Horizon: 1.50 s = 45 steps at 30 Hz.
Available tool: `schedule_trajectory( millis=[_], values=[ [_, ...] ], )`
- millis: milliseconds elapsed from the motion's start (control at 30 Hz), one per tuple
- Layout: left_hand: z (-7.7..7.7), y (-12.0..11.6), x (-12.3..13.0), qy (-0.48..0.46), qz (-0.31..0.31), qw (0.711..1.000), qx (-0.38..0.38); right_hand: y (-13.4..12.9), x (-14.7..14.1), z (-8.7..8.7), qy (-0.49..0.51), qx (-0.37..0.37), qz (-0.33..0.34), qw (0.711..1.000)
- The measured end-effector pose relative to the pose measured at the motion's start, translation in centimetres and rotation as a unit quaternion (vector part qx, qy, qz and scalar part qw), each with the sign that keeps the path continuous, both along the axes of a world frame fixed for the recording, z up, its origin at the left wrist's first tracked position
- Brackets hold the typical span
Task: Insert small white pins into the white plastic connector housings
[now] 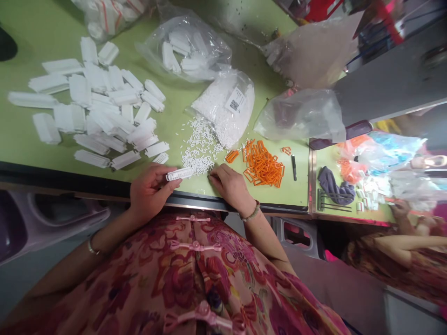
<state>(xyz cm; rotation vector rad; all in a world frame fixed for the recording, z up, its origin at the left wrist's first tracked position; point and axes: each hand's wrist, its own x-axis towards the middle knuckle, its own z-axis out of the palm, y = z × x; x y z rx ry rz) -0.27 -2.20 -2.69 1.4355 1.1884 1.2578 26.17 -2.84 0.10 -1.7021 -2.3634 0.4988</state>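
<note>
My left hand (152, 190) is closed on a long white plastic housing (179, 174), pinched between thumb and fingers just above the table's front edge. A row of small dark openings or marks runs along its face. At the near edge of a heap of tiny white plastic pieces (199, 163), my right hand (230, 186) rests on the table with its fingers drawn together at the tips; what they hold, if anything, is too small to make out. Orange plastic frames (263, 163) lie in a pile to the right of that hand.
Many white plastic housings (104, 107) are heaped on the left. A clear bag of small white pieces (223, 109) stands behind the loose heap, near a bag of white housings (185, 49). Dark tweezers (294, 167) lie right. A co-worker's hand (401, 211) works farther right.
</note>
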Motion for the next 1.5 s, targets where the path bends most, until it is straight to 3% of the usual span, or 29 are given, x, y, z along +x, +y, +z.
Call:
schedule_trajectory(
  millis=[200, 300, 400, 600, 900, 1500],
  values=[
    [0.1, 0.0, -0.1, 0.029, -0.008, 1.0, 0.002, 0.0, -0.5, -0.3, 0.107, 0.011, -0.009, 0.994],
    [0.3, 0.2, -0.1, 0.056, -0.007, 0.997, 0.043, -0.2, -1.8, 0.5, 0.218, 0.024, -0.01, 0.976],
    [0.5, 0.4, -0.2, 0.081, -0.014, 0.993, 0.081, -0.3, -3.5, 1.5, 0.257, 0.017, -0.011, 0.966],
    [0.2, 0.4, -0.4, 0.123, -0.031, 0.989, 0.072, 0.1, -5.5, 1.9, 0.225, 0.006, -0.003, 0.974],
    [0.3, 0.3, -0.3, 0.134, -0.037, 0.989, 0.056, 0.2, -5.5, 2.3, 0.171, -0.002, -0.004, 0.985],
    [0.3, 0.3, -0.5, 0.148, -0.067, 0.984, 0.069, 0.1, -5.7, 2.0, 0.176, -0.016, -0.011, 0.984]
  ],
)
